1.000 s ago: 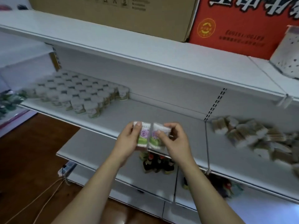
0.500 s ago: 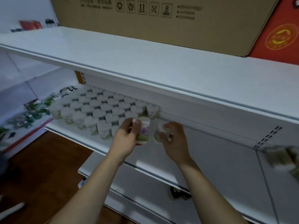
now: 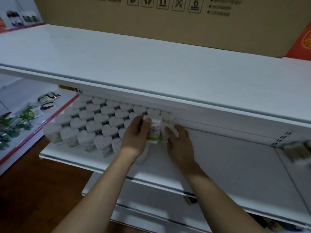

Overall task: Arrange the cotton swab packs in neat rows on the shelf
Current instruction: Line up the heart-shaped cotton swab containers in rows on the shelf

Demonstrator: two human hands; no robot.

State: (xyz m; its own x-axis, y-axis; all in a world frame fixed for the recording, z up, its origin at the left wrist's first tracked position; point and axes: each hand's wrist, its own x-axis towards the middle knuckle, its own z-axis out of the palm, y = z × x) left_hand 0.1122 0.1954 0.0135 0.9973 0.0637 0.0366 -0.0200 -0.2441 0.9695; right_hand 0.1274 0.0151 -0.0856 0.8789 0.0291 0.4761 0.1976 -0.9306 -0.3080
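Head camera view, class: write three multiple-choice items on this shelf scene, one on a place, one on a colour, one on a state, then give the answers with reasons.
1. Where do the arranged packs stand?
A. the floor
B. left part of the middle shelf
C. the top shelf

2. What colour is the big box on top?
A. brown
B. blue
C. black

3. What is the left hand doing?
A. hanging idle
B. pressing the top shelf
C. gripping a pack

Answers: B, rows fill the shelf's left part; A, it is plain cardboard; C, its thumb and fingers close on the pack.

The lone head camera looks forward and down, close over the shelf [image 3: 218,162], its right edge seemingly blurred.
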